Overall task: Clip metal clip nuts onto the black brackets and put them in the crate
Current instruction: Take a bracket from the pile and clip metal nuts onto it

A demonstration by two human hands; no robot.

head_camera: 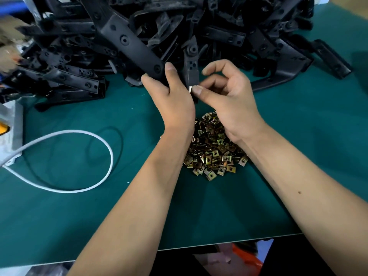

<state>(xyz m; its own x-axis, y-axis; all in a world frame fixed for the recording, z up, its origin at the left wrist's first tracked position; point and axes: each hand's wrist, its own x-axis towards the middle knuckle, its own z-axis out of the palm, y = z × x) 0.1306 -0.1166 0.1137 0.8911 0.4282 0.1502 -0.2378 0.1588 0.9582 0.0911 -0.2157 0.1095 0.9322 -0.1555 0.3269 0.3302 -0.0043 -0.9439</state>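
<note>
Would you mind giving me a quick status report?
Left hand grips black bracket. Right hand pinches clip nut at its end. Nothing in the way.

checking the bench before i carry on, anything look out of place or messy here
A white cable loops loose across the green table, close beside the pile of clip nuts. The black brackets lie heaped untidily. Nothing looks damaged.

A white round cable loops across my teal green table mat. It runs to a grey metal box at my left, with an orange-yellow part on it.
</note>
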